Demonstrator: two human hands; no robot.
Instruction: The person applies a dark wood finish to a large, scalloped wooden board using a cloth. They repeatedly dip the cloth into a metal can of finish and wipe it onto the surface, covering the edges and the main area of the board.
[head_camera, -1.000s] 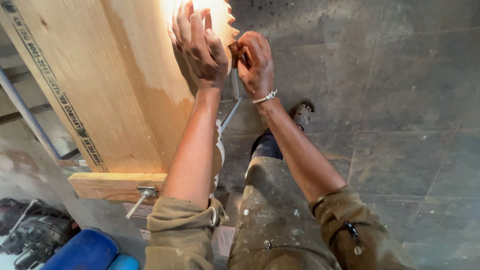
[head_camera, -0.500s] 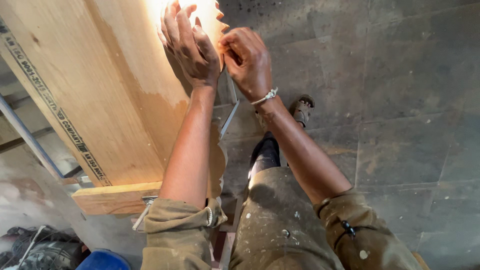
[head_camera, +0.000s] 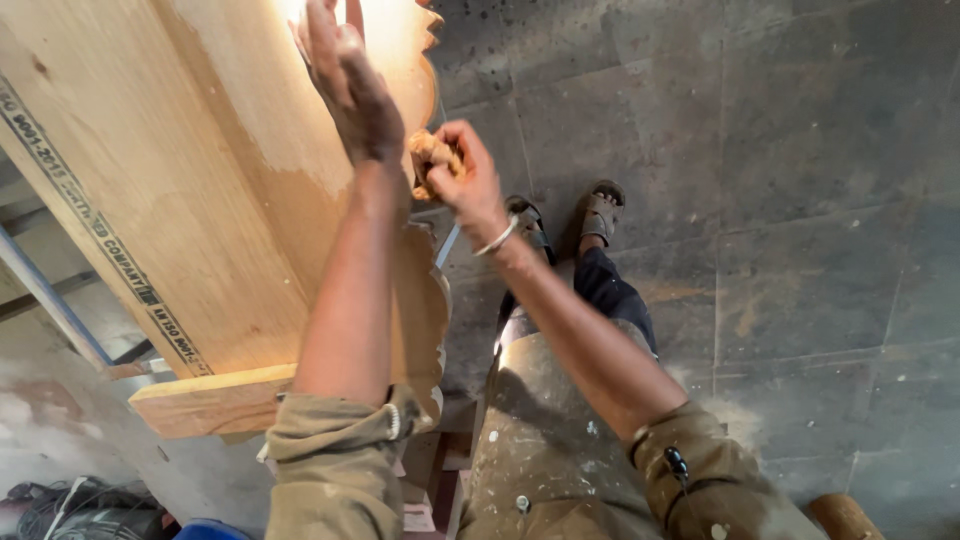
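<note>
A large wooden board (head_camera: 180, 170) with a scalloped carved edge (head_camera: 425, 60) leans tilted in front of me. My left hand (head_camera: 345, 85) lies flat on the board's face near its top, fingers together. My right hand (head_camera: 465, 180) is closed around a small crumpled tan pad (head_camera: 432, 158), which looks like sandpaper, and presses it against the scalloped edge. A metal bangle circles my right wrist. My sandalled feet (head_camera: 565, 215) stand on the floor below the board.
A grey stone tile floor (head_camera: 780, 200) spreads to the right. A thick wooden base piece (head_camera: 205, 400) sits under the board. Dark tools and a blue object (head_camera: 200, 528) lie at the bottom left. A round wooden end (head_camera: 845, 515) shows at the bottom right.
My right hand has slid down the scalloped edge with the pad, away from my left hand. My left hand stays high on the board. The view has shifted toward my feet.
</note>
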